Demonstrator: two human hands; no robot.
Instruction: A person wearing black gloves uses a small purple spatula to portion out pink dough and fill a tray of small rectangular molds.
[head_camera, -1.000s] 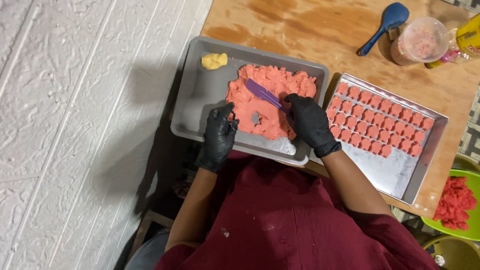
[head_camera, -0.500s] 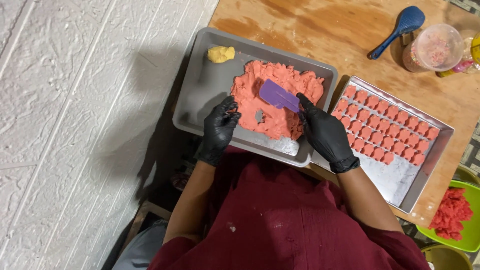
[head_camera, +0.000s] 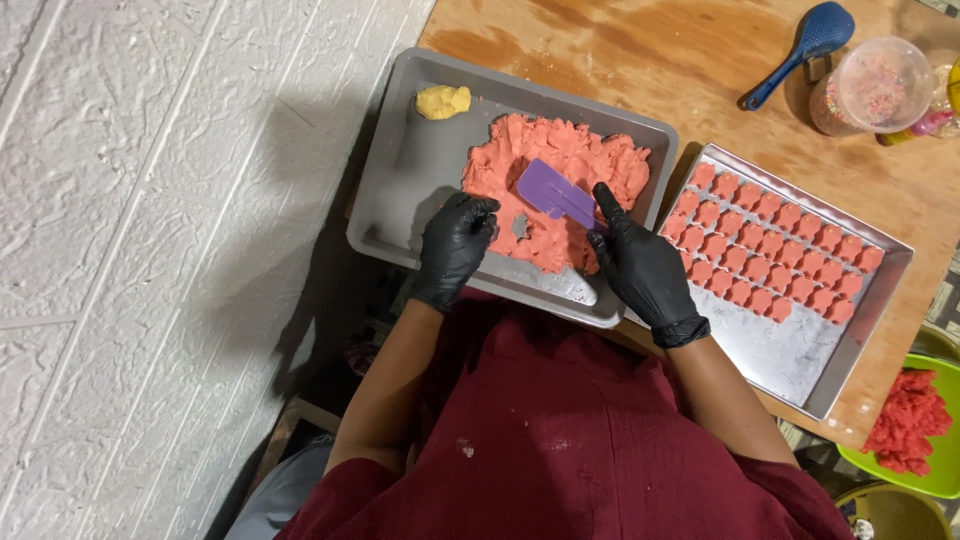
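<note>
The right hand (head_camera: 645, 270), in a black glove, has its fingers closed round a purple scraper (head_camera: 556, 193) lying on the pink dough (head_camera: 570, 160) in the grey tray (head_camera: 400, 190) on the tabletop (head_camera: 640, 50) — the left hand (head_camera: 455, 245) curls loosely at the dough's near-left edge, gripping nothing.

Blk gloves on each hand (head_camera: 455, 245); maroon short-sleeved shirt (head_camera: 560, 430).
</note>
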